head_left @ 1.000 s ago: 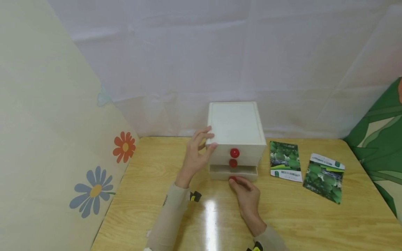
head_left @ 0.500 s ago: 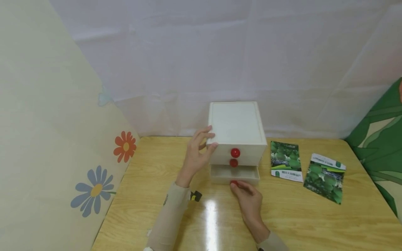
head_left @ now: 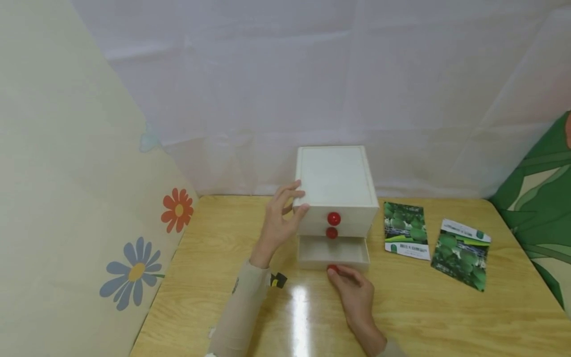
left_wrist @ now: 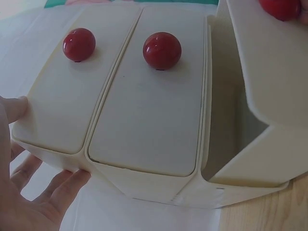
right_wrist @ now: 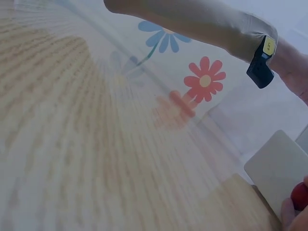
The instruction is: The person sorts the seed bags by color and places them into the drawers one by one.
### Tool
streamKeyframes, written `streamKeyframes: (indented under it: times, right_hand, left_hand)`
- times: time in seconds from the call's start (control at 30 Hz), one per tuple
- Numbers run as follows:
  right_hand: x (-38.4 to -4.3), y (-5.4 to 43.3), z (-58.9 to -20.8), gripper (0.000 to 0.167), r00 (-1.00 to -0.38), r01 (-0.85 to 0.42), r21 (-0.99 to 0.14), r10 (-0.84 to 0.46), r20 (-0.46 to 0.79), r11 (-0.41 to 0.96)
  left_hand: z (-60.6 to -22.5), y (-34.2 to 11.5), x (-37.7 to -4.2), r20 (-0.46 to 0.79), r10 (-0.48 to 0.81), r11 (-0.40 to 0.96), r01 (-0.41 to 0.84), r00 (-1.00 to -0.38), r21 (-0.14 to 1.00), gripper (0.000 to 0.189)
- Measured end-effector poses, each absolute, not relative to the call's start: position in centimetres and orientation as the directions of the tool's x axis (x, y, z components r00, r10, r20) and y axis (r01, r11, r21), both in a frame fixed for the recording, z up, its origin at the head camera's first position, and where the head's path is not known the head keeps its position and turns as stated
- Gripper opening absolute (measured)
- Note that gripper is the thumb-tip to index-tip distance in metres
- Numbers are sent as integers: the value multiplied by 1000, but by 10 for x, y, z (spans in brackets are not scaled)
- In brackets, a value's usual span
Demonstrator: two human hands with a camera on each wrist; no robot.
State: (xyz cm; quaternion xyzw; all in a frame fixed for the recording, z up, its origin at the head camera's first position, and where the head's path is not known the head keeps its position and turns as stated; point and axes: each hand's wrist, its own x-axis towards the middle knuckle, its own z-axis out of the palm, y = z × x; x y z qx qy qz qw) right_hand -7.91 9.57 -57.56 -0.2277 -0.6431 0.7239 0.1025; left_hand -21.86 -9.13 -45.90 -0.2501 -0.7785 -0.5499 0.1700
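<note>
Head view: at the frame's centre, the white cabinet (head_left: pixel 336 176) had its bottom drawer (head_left: pixel 310 263) standing out. Sliding that drawer seemed the step in hand; the next move likely called for level motion against a braced cabinet. The right hand (head_left: pixel 356 297) pinched the bottom red knob (head_left: pixel 332 267); the left hand (head_left: pixel 278 223), fingers spread, touched the cabinet's left edge.

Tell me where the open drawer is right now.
In the head view, the open drawer sits at the bottom of the white cabinet, below and right of the picture's centre, with its red knob pinched by the right hand.
</note>
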Motion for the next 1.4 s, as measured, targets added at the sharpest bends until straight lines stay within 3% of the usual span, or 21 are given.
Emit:
streamKeyframes:
  times: [0.4, 1.4]
  right_hand:
    - [-74, 96, -573, 33, -881, 125, -976, 432, -192, -179]
    - [-64, 94, -572, 34, -882, 138, -975, 426, -202, -176]
  left_hand:
    - [-458, -92, -218, 537, 212, 292, 577, -817, 762, 35]
    - [-459, -91, -219, 560, 210, 261, 598, -802, 758, 30]
